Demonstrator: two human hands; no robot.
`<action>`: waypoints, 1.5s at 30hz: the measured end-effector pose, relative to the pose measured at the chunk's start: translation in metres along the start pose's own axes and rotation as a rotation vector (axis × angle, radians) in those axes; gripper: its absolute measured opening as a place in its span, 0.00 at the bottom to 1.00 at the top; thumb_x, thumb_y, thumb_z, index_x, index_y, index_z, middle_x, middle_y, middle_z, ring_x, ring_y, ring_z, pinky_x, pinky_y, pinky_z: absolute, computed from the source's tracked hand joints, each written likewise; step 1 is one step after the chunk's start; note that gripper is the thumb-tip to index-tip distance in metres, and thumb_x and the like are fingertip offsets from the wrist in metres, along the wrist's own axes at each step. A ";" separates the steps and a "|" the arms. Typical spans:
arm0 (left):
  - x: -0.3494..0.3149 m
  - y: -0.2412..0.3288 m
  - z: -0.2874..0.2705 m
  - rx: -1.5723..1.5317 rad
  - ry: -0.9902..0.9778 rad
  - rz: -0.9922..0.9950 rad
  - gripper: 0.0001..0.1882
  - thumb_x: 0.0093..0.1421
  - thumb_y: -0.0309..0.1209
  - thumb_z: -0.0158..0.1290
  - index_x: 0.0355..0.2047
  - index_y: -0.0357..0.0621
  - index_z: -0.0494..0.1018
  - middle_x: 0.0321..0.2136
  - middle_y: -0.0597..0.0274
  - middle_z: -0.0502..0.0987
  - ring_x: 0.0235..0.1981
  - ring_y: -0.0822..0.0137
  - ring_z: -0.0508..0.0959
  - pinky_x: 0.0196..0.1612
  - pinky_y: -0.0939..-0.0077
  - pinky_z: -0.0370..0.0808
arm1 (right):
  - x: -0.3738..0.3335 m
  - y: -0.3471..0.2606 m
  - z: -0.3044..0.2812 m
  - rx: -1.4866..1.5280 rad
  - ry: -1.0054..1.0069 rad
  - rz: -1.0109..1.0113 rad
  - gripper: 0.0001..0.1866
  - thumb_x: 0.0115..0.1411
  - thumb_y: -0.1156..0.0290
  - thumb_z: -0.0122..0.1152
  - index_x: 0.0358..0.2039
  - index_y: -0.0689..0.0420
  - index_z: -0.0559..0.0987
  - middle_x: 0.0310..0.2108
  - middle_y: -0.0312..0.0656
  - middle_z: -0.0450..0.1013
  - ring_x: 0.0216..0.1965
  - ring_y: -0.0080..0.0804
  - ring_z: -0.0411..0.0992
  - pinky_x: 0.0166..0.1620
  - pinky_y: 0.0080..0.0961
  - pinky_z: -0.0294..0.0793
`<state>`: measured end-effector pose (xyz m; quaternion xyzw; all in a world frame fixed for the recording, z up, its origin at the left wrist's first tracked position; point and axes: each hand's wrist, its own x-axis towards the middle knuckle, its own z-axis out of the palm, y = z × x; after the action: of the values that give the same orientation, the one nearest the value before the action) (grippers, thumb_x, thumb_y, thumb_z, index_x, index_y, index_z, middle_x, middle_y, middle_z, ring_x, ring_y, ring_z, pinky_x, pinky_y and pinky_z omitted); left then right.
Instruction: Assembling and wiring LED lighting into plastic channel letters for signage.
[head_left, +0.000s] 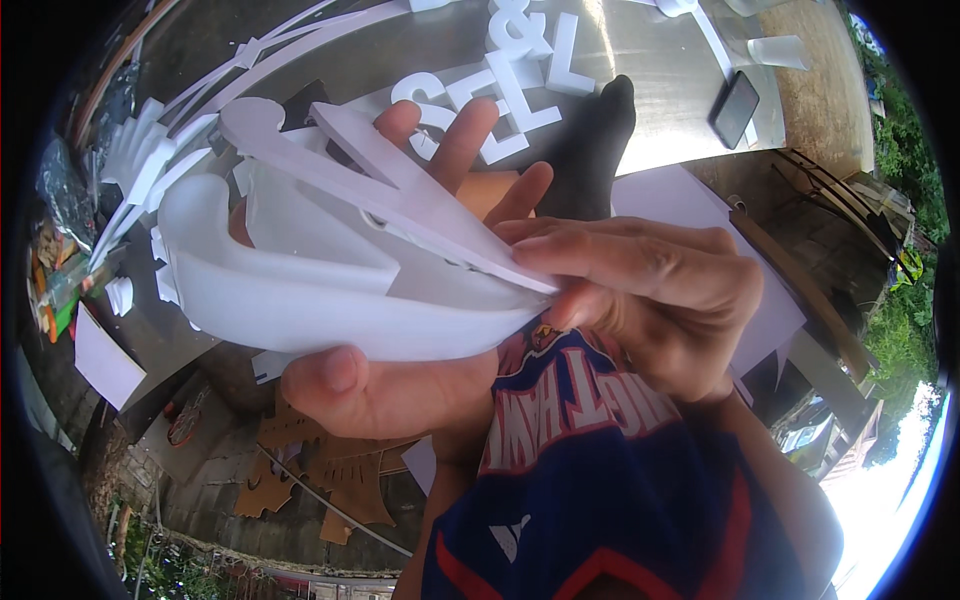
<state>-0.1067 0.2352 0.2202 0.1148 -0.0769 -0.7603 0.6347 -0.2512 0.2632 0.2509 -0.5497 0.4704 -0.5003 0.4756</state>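
A white hollow piece with smooth curved walls (300, 310), coming to a point at its right end, lies across my left hand (400, 390). The thumb of that hand presses its near wall, and the other fingers show beyond its far side. A white flat-edged piece with a curled end (370, 190) lies over the hollow one, and a gap shows between them. At the pointed end, my right hand (660, 290) pinches the two together between thumb and fingers. I cannot tell whether they are joined there.
Ahead is a shiny metal table (660, 110) with white cut-out letters (505, 105) and a dark phone (734, 109) on it. A white cup-like piece (778, 52) is at its right edge. Thin white strips (250, 55) are at the far left. Brown cut sheets (350, 485) lie below.
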 end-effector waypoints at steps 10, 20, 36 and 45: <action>0.015 0.007 -0.003 0.153 -0.439 -0.140 0.52 0.48 0.46 0.51 0.67 0.44 0.36 0.65 0.41 0.42 0.66 0.39 0.42 0.58 0.23 0.46 | 0.003 0.007 -0.013 0.116 -0.168 -0.107 0.25 0.55 0.78 0.61 0.49 0.80 0.66 0.35 0.61 0.76 0.42 0.45 0.76 0.45 0.31 0.77; -0.006 -0.012 0.000 -0.135 0.028 0.004 0.38 0.63 0.53 0.37 0.66 0.45 0.43 0.61 0.37 0.53 0.60 0.39 0.60 0.63 0.43 0.56 | 0.000 0.005 -0.007 0.152 -0.019 -0.043 0.21 0.53 0.76 0.63 0.44 0.75 0.68 0.35 0.60 0.76 0.42 0.42 0.76 0.45 0.30 0.77; -0.005 -0.009 0.008 0.252 0.024 -0.016 0.39 0.63 0.62 0.21 0.67 0.53 0.39 0.61 0.40 0.55 0.50 0.38 0.71 0.50 0.37 0.70 | -0.003 -0.001 -0.003 0.017 -0.049 -0.010 0.14 0.53 0.80 0.62 0.41 0.68 0.78 0.39 0.55 0.76 0.40 0.41 0.77 0.43 0.29 0.78; -0.008 -0.008 -0.001 0.124 -0.139 0.061 0.41 0.63 0.62 0.18 0.65 0.44 0.39 0.58 0.35 0.56 0.46 0.37 0.73 0.40 0.46 0.79 | -0.006 0.003 0.000 -0.084 -0.083 -0.110 0.09 0.50 0.80 0.63 0.34 0.59 0.83 0.34 0.54 0.78 0.38 0.48 0.78 0.38 0.32 0.81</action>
<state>-0.1124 0.2443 0.2181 0.0985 -0.1714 -0.7404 0.6425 -0.2516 0.2689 0.2476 -0.6145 0.4399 -0.4824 0.4429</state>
